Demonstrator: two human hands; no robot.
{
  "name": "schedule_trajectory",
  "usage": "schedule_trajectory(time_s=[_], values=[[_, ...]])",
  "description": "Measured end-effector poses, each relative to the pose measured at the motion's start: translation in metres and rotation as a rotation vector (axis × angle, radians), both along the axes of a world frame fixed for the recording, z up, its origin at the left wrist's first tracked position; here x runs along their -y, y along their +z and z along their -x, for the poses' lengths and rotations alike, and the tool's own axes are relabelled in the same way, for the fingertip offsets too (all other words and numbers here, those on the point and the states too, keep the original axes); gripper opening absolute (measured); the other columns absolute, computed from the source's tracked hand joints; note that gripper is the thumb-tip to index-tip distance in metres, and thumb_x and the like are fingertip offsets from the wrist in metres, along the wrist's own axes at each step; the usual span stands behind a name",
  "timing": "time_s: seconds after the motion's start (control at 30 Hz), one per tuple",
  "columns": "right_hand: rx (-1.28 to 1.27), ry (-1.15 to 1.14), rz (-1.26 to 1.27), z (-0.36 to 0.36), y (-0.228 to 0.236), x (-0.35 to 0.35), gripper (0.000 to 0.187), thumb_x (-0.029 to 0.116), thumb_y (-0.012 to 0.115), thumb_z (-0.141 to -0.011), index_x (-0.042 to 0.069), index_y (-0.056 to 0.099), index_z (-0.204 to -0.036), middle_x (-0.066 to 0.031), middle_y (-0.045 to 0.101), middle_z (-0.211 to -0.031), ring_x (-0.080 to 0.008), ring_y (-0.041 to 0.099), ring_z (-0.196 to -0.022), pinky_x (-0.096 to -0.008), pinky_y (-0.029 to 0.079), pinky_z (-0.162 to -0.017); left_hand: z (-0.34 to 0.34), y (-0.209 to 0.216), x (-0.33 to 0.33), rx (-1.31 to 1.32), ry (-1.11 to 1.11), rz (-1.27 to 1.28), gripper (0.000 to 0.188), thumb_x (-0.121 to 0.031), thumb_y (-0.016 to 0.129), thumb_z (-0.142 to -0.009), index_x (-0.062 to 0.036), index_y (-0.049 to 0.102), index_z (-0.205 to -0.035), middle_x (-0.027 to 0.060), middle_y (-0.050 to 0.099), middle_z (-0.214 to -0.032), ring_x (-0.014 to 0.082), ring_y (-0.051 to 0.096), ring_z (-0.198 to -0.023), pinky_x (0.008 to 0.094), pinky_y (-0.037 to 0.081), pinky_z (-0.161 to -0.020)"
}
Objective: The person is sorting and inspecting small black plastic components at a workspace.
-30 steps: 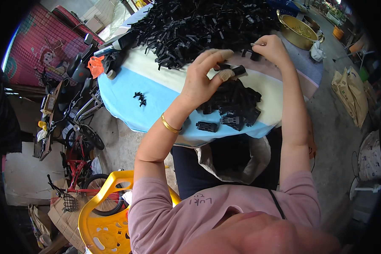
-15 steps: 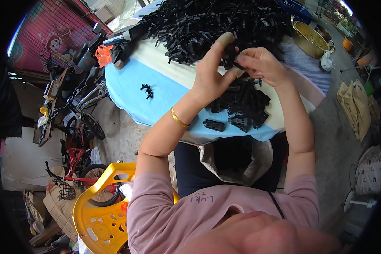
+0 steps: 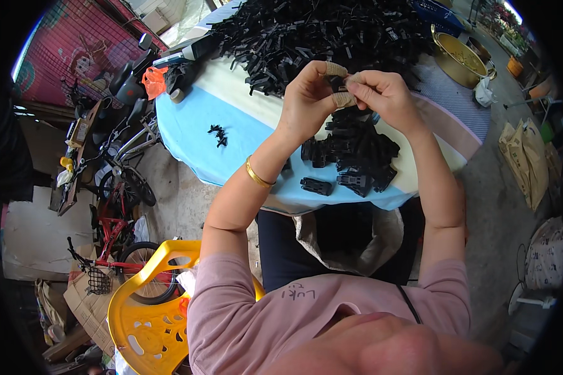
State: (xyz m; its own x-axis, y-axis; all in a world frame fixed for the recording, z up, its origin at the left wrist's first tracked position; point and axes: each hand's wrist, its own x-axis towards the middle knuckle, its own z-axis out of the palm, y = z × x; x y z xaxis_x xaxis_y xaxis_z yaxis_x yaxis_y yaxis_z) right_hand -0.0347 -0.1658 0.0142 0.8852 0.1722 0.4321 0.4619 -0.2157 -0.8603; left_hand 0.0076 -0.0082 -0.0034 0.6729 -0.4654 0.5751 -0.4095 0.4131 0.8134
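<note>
My left hand, with tan wraps on its thumb and forefinger, is curled into a pinch above the table. My right hand meets it, its thumb and forefinger closed at the left fingertips. Whatever they hold between them is small and mostly hidden by the fingers. Just below lies a cluster of black plastic clip-like pieces; one such piece sits apart near the table's front edge. Beyond my hands rises a large heap of narrow black plastic parts.
A blue and cream cloth covers the round table, where a few small black bits lie at left. A gold-coloured pot stands at the far right. A yellow plastic chair and a red bicycle are at left.
My left hand's fingers have curled in, and its forefinger has come down. The right hand has moved slightly left, against the left fingertips. The black part visible between them earlier is now mostly covered.
</note>
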Motion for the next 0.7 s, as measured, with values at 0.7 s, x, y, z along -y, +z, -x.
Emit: schedule_trajectory(time_s=[0.7], values=[[0.187, -0.148, 0.041, 0.004, 0.003, -0.007, 0.018, 0.008, 0.067, -0.073, 0.003, 0.063, -0.09, 0.0045, 0.055, -0.066, -0.0021, 0.045, -0.056, -0.0171, 0.036, -0.049, 0.01, -0.005, 0.001, 0.428, 0.561, -0.311, 0.063, 0.002, 0.063, -0.072, -0.0047, 0.03, -0.125, 0.0135, 0.06, -0.092, 0.0232, 0.061, -0.081, 0.0307, 0.048, -0.073]])
